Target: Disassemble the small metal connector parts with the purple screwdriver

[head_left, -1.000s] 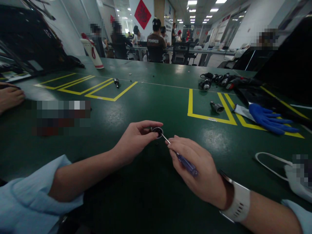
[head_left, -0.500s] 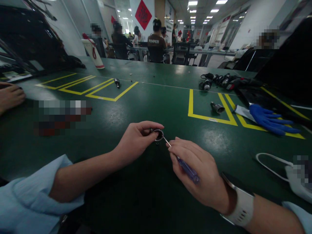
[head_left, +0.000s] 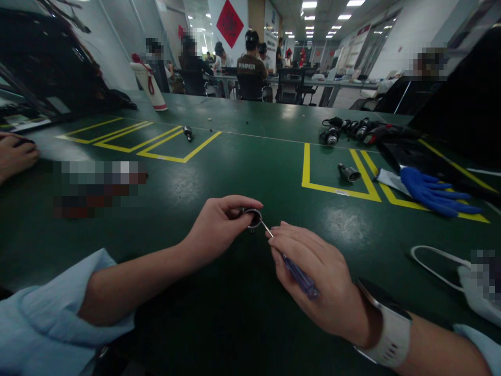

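Between the thumb and fingers of my left hand (head_left: 219, 224) is a round, hollow metal part (head_left: 255, 225), its open rim turned toward me; my fingers hide the rest of it. My right hand (head_left: 313, 271) is closed around a screwdriver (head_left: 300, 277) with a clear purple handle. The thin shaft points up and left, and its tip meets the right side of the rim; whether it reaches inside cannot be made out. A tiny dark piece (head_left: 252, 231) shows just below the rim.
Yellow tape outlines mark the green table (head_left: 250, 167). A metal fitting (head_left: 349, 173) lies at the right, another fitting (head_left: 188, 133) at the far left. Blue glove (head_left: 430, 190), dark camera-like gear (head_left: 332, 134) and a white strapped object (head_left: 475, 292) lie right. Another person's hand (head_left: 18, 155) rests left.
My right hand and the screwdriver handle have shifted very slightly down and left. My left hand keeps its hold on the metal part, almost still.
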Demonstrator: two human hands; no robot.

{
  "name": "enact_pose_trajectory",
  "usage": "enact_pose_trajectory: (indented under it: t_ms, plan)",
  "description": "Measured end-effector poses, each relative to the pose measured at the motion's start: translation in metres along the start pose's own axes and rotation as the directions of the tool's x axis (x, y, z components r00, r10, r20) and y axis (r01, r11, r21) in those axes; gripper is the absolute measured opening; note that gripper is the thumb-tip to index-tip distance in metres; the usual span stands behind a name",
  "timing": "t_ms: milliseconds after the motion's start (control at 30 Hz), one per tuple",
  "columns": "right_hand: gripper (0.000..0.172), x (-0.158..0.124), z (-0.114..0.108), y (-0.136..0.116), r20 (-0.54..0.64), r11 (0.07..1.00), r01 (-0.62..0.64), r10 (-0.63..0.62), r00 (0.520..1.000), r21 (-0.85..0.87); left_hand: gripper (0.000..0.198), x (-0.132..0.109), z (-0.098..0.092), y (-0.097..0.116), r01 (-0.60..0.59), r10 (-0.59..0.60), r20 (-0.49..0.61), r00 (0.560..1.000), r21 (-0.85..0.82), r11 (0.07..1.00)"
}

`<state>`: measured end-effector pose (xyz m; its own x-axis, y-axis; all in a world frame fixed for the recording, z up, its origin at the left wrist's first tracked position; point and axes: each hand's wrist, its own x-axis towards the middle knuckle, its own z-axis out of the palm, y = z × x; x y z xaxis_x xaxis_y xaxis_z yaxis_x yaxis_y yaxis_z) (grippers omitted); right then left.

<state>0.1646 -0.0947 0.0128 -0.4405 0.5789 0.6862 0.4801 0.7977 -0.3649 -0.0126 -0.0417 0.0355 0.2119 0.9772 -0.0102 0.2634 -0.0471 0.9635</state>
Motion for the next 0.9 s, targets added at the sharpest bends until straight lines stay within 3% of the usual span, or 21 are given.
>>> enact_pose_trajectory:
  t_ms: [167,267,367,433,533,733,900]
  plan:
    - [0.025,0.001,-0.002,-0.003,-0.043,0.999,-0.021,0.023,0.999,0.048,0.024,0.001,0.0,0.003,0.019,-0.019,0.0,1.0,0.007,1.0]
    - [0.019,0.002,-0.003,-0.003,-0.074,0.968,-0.171,0.187,0.98,0.183,0.025,0.005,-0.002,0.004,0.044,-0.043,-0.052,0.998,0.015,0.999]
    - [0.011,0.004,-0.002,-0.001,-0.002,0.855,-0.424,0.445,0.896,0.298,0.029,0.011,-0.006,0.002,0.015,-0.019,-0.151,0.988,-0.031,0.999]
    - [0.011,0.006,-0.001,0.001,0.073,0.787,-0.522,0.53,0.845,0.329,0.032,0.014,-0.008,0.0,-0.026,0.007,-0.187,0.982,-0.103,0.994]
    - [0.013,0.008,0.001,0.004,0.139,0.75,-0.571,0.56,0.817,0.334,0.03,0.015,-0.009,-0.003,-0.057,0.026,-0.18,0.983,-0.166,0.984]
    - [0.014,0.009,0.003,0.007,0.183,0.76,-0.573,0.544,0.819,0.308,0.026,0.013,-0.008,-0.001,-0.019,-0.003,-0.153,0.988,-0.14,0.99]
    - [0.017,0.013,-0.007,0.003,0.188,0.793,-0.57,0.54,0.821,0.214,0.029,0.012,-0.008,0.001,0.016,-0.032,-0.129,0.991,-0.126,0.992]
